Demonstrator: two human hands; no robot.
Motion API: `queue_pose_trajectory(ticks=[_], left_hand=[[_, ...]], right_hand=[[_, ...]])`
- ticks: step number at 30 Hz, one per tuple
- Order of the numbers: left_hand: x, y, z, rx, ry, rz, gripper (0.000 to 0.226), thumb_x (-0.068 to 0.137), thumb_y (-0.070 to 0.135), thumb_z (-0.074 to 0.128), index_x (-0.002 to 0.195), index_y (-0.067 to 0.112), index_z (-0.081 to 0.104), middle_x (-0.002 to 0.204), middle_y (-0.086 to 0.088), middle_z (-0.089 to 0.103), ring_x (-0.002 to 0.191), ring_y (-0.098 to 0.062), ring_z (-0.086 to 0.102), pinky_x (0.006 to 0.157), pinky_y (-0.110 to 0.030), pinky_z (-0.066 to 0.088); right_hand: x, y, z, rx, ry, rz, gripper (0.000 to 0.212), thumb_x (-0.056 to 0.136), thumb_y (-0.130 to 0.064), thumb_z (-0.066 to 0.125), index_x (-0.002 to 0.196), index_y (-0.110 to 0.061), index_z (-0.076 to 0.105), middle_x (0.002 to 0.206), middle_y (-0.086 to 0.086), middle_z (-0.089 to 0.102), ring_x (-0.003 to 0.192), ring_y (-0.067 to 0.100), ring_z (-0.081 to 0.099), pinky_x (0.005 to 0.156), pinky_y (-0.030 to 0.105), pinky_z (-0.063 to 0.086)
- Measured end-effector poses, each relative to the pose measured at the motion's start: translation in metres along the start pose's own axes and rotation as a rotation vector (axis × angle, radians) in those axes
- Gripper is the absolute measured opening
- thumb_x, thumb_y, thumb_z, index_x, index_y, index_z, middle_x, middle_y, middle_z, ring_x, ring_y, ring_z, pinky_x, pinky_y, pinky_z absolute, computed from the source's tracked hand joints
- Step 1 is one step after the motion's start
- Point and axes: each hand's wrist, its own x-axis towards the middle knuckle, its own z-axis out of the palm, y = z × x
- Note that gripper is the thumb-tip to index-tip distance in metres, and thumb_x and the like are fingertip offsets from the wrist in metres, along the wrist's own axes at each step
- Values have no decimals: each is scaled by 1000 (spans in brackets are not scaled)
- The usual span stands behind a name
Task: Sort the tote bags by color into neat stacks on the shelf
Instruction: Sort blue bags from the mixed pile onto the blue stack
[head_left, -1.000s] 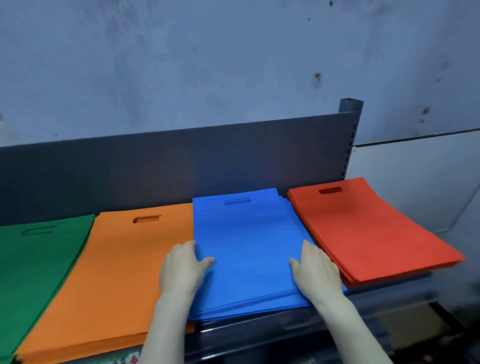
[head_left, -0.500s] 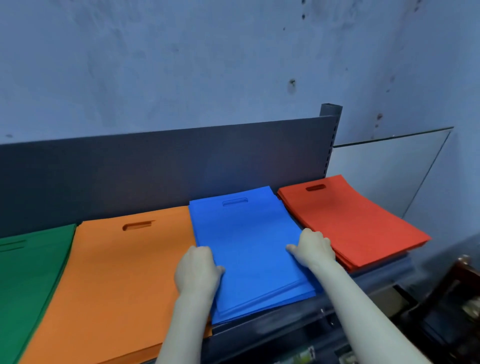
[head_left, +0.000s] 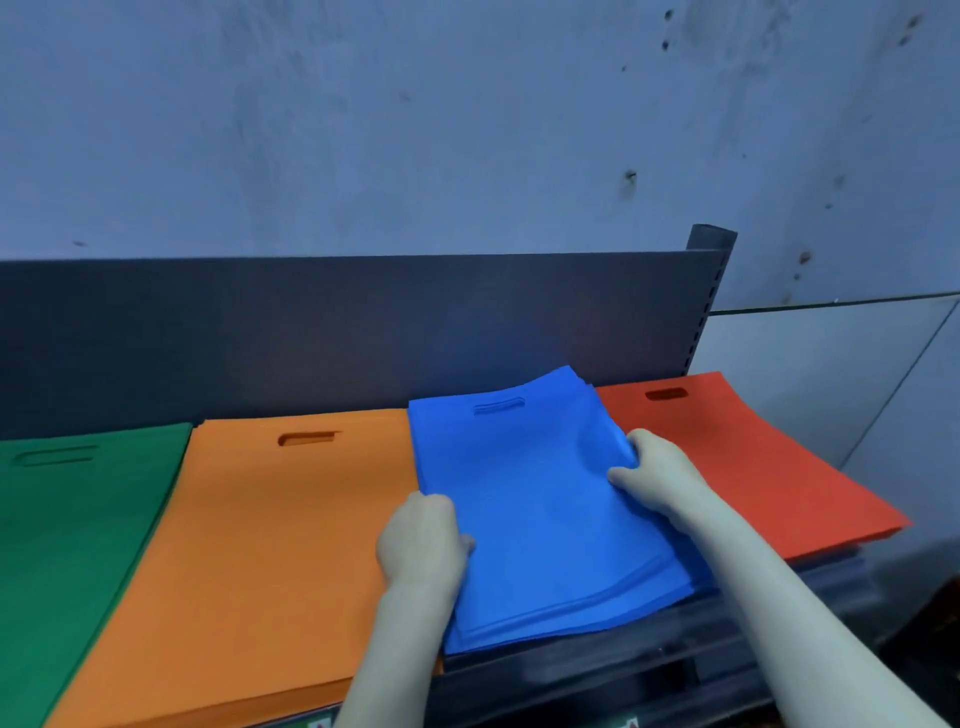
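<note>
Left hand (head_left: 421, 540) and right hand (head_left: 660, 478) pinch the rumpled blue tote stack (head_left: 540, 530) (edges fanned).

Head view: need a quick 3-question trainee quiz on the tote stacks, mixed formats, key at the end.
1. Order these left to right: red stack, green stack, blue stack, orange stack.
2. True or false: the handle cutouts lie at the near end of the stacks, toward the person.
3. Fill in: the left hand and the right hand each grip a side edge of the ___ stack.
Key: 1. green, orange, blue, red. 2. False: they lie at the far end, by the back panel. 3. blue.
</note>
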Motion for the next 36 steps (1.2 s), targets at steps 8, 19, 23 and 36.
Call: queue_pose_trajectory(ticks=[8, 19, 23, 36], left_hand=[[-7, 4, -8, -532, 132, -25, 46, 86, 48, 59, 125, 24, 49, 121, 0, 56, 112, -24, 56, 81, -34, 49], [-9, 30, -43, -1279, 325, 48, 31, 90, 1, 54, 111, 23, 55, 106, 10, 65, 97, -9, 64, 78, -19, 54], [-17, 42, -53, -1181, 512, 165, 40, 90, -3, 51, 114, 29, 53, 103, 22, 61, 96, 7, 59, 73, -11, 48], [-12, 64, -58, -1192, 621, 270, 52, 94, 6, 53, 138, 27, 35, 129, 22, 49, 116, 15, 45, 97, -17, 41]], right_hand=[[-29, -15, -51, 595, 141, -265, 23, 78, -1, 61, 86, -22, 61, 87, 2, 69, 79, 23, 67, 73, 43, 54], [-28, 18, -57, 899, -316, -124, 13, 96, -12, 50, 101, -8, 61, 95, 7, 74, 79, 21, 71, 62, 31, 56], [-26, 15, -51, 745, -69, -257, 29, 91, 1, 50, 98, -23, 63, 102, 2, 72, 92, 19, 68, 82, 40, 53], [-10, 18, -23, 1085, 225, -406, 36, 92, -1, 54, 115, -28, 54, 117, -10, 63, 112, 11, 59, 93, 28, 50]])
